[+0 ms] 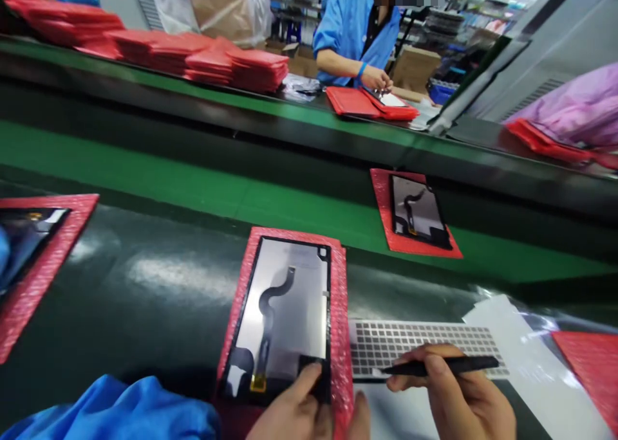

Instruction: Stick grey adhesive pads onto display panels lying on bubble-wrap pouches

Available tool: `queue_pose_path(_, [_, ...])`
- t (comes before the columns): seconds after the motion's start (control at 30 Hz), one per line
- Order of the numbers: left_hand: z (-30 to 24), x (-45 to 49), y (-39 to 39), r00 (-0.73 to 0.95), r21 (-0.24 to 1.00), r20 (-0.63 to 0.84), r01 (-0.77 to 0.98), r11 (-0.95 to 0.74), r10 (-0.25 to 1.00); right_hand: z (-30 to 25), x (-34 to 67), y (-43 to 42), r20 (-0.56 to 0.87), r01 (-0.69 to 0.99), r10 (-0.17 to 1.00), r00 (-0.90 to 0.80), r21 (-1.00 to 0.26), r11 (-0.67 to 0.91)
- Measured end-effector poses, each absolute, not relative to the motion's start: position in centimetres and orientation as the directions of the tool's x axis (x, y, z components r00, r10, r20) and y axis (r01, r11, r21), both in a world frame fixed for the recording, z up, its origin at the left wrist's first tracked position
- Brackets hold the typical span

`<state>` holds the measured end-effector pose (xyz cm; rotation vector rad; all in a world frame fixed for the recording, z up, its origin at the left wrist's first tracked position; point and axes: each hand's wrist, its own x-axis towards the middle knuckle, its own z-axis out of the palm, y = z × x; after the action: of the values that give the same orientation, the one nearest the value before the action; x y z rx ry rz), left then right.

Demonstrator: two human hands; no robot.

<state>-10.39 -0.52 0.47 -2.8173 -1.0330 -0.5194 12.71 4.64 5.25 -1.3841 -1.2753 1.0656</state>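
Left hand (pixel 290 411) at the bottom of the view, with the index finger (pixel 308 379) laid on the lower right corner of a display panel (pixel 284 305); no clear closing around the panel, so grip or only pressing, impossible to tell. Directly ahead of these fingers, the panel flat on a pink bubble pouch (pixel 340 318), on top of it and not inside, silver back side upward. Over that surface, a black ribbon cable (pixel 273 298) in an S curve, and just left of the fingers, a gold-coloured connector (pixel 258 382).

Right hand (pixel 463 395) with fingers closed firmly on black tweezers (pixel 434 366), tips toward the panel. Just beyond these fingers, a sheet of small grey labels (pixel 420 347), with many rows remaining on it, and at the tweezer tips, a small white bit, too small for exact naming.

State of things so far: panel uncovered, pouch not closed around it. Farther from the fingers on the dark green conveyor belt (pixel 193 176), another panel (pixel 418 211) on its own pouch. Across the belt, a co-worker's hand (pixel 376 78) on a red pouch (pixel 369 103).
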Motion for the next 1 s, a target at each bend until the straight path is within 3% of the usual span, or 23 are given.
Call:
queue_pose_path(0.2, [0.8,-17.1,3.5,0.649,-0.015,0.156,0.755,-0.655,0.745,5.1,1.0,9.8,-0.051,0.108,0.996,-0.070,-0.993,-0.043])
queue_pose_path(0.47, [-0.9,-19.4,5.9,0.708,-0.038,0.253,0.688,-0.724,0.659,3.0,-5.2,13.8,-0.129,0.206,0.980,-0.154,-0.974,-0.096])
queue_pose_path(0.63, [-0.7,-20.1,7.2,0.727,0.065,0.230,0.652,-0.755,0.647,2.3,-5.2,14.4,-0.181,0.258,0.971,-0.155,-0.956,-0.137])
queue_pose_path(0.83, [-3.0,-19.6,6.8,0.715,0.278,0.198,0.615,-0.738,0.671,2.3,-5.1,14.4,-0.182,0.307,0.974,-0.135,-0.942,-0.133])
queue_pose_path(1.0, [-5.8,-17.0,6.0,0.700,0.352,0.212,0.596,-0.722,0.682,2.1,-4.7,14.4,-0.237,0.361,0.959,-0.154,-0.917,-0.169])
